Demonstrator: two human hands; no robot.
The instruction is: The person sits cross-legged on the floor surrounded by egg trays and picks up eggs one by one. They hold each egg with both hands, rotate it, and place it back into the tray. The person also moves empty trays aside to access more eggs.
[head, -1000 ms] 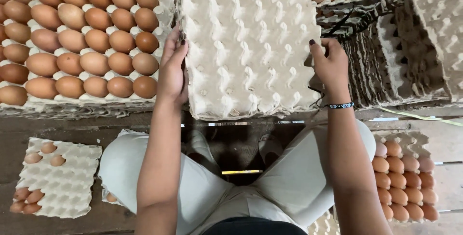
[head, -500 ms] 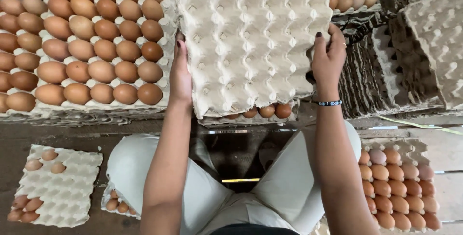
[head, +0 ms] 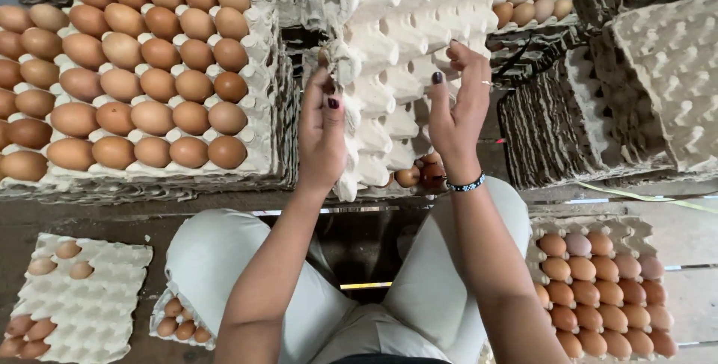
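Pulp tray (head: 404, 42) tilted steeply, near edge raised, long axis running away from body, dead centre between both hands. Left hand (head: 321, 132) clamped on left edge, thumb on top; right hand (head: 458, 113) pinching right side, equally near. Eggs (head: 419, 176) visible beneath lifted edge. Full egg tray (head: 258, 72) just left on stack; empty tray stacks (head: 651, 87) right. Wooden plank floor (head: 75, 211) below, more trays there.

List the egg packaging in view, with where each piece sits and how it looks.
Empty pulp tray: centre, tilted, pale grey, dimpled, gripped by left hand and right hand.
Full tray: upper left, brown eggs.
Part-filled tray: lower left.
Filled tray: lower right.
Stacked empty trays: right, grey-brown.
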